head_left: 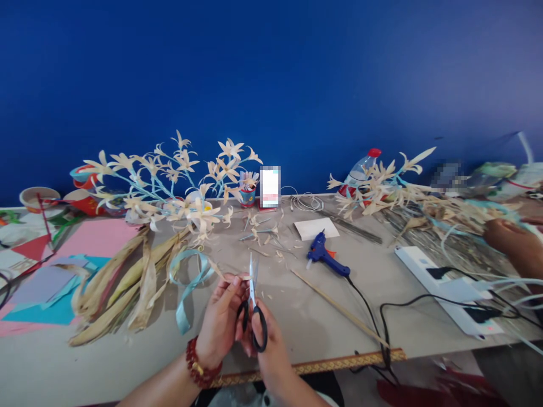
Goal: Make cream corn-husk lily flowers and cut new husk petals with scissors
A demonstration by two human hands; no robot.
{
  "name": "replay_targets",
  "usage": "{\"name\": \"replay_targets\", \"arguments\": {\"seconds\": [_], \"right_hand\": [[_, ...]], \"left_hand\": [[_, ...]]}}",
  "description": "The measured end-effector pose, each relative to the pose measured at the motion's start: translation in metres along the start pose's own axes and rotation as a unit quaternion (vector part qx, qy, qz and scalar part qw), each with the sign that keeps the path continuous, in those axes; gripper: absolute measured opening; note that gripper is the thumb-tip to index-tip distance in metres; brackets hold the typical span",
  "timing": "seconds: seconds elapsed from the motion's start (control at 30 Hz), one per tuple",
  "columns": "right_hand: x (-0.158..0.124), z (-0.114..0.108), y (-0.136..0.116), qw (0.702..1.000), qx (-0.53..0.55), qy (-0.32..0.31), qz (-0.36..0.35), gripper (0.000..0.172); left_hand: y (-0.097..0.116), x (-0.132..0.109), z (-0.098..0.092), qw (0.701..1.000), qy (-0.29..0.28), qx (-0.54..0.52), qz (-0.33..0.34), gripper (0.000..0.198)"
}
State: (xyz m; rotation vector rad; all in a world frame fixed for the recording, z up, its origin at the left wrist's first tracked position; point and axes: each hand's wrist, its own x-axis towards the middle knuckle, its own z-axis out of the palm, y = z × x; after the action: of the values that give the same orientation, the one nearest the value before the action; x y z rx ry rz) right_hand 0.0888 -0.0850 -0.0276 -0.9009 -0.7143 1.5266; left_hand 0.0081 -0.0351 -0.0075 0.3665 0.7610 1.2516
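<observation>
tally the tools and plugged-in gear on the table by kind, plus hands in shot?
Scissors: 1, in right hand
Glue gun: 1
Power strip: 1
Wooden stick: 1
Person's own hands: 2, left hand pinching a husk strip
Other person's hand: 1
Total: 7

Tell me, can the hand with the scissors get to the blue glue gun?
Probably yes. The glue gun lies in the open on the table, to the right of the right hand, with only a thin wooden stick lying between. But that hand's fingers are in the scissors, so it isn't free.
</observation>
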Motion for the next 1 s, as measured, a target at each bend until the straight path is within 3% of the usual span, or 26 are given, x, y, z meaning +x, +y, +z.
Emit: {"name": "replay_targets", "arguments": {"seconds": [0.57, 0.73, 1.0], "right_hand": [[0.003, 0.000, 0.005, 1.000, 0.010, 0.002, 0.006, 0.052], [0.002, -0.006, 0.004, 0.999, 0.000, 0.014, 0.043, 0.050], [-0.006, -0.035, -0.020, 0.994, -0.050, -0.077, 0.064, 0.053]], "left_hand": [[-0.002, 0.002, 0.000, 1.000, 0.001, -0.020, 0.004, 0.013], [0.001, 0.002, 0.002, 0.999, -0.031, -0.040, 0.001, 0.008], [0.008, 0.003, 0.001, 0.998, -0.061, -0.023, -0.017, 0.005]]}}
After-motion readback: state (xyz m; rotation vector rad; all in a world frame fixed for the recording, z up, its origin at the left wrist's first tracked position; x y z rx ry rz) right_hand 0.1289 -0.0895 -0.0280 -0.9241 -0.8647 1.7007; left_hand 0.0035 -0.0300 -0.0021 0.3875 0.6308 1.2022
